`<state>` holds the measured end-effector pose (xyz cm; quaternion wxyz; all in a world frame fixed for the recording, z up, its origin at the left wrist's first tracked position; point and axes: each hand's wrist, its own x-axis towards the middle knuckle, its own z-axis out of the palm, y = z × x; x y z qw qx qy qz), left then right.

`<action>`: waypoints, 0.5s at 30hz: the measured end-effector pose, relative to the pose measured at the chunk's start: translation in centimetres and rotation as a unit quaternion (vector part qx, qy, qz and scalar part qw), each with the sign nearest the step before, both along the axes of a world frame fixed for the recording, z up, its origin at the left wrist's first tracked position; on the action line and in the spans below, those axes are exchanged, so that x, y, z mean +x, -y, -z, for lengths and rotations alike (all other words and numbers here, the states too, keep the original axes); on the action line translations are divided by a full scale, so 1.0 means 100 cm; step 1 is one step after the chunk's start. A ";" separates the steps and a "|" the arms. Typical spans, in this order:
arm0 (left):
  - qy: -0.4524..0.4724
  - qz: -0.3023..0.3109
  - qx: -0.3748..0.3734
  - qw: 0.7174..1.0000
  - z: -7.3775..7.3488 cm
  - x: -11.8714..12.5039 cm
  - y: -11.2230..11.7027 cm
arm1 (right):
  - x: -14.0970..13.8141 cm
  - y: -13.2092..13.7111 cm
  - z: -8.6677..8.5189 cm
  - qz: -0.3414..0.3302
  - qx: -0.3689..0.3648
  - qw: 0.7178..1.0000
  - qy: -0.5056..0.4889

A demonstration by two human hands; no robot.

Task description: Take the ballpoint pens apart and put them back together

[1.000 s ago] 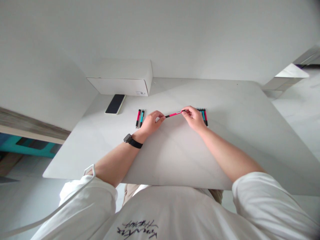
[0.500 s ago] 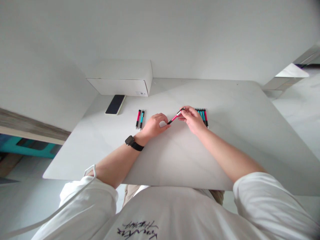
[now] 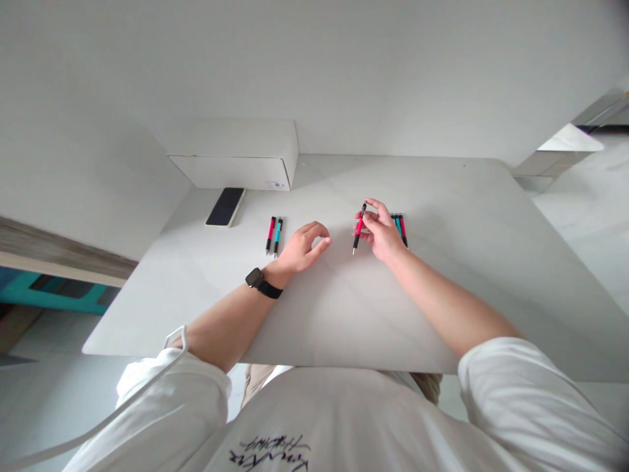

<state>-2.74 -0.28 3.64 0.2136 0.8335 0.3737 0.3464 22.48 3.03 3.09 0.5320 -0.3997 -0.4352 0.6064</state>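
Observation:
Between the thumb and fingers of my right hand (image 3: pixel 383 233) is a pink and black pen (image 3: pixel 359 229), its metal tip pointing down toward me. My left hand (image 3: pixel 305 247) is near the table with curved fingers; a gap shows between thumb and forefinger, and nothing is in it. To its left a pink pen (image 3: pixel 270 235) and a teal pen (image 3: pixel 278 236) lie side by side. Just past my right hand lies a row of teal and pink pens (image 3: pixel 403 229), partly hidden by that hand.
A white box (image 3: pixel 230 172) stands at the back left against the wall. In front of it lies a phone (image 3: pixel 225 207) with a dark screen. The white table (image 3: pixel 344 314) has its front edge close to my body.
The pink pen's tip has left my left hand's fingers. In my right hand the pen has swung from a slant to nearly upright, and the left fingers have parted.

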 end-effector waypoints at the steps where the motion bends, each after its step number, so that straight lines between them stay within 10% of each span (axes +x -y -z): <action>1: -0.001 -0.001 -0.003 1.000 0.001 0.000 0.000 | 0.001 -0.001 0.000 -0.007 0.002 1.000 0.003; 15: -0.015 0.005 -0.020 1.000 -0.003 0.000 0.000 | 0.004 0.000 -0.004 -0.069 0.007 0.997 -0.040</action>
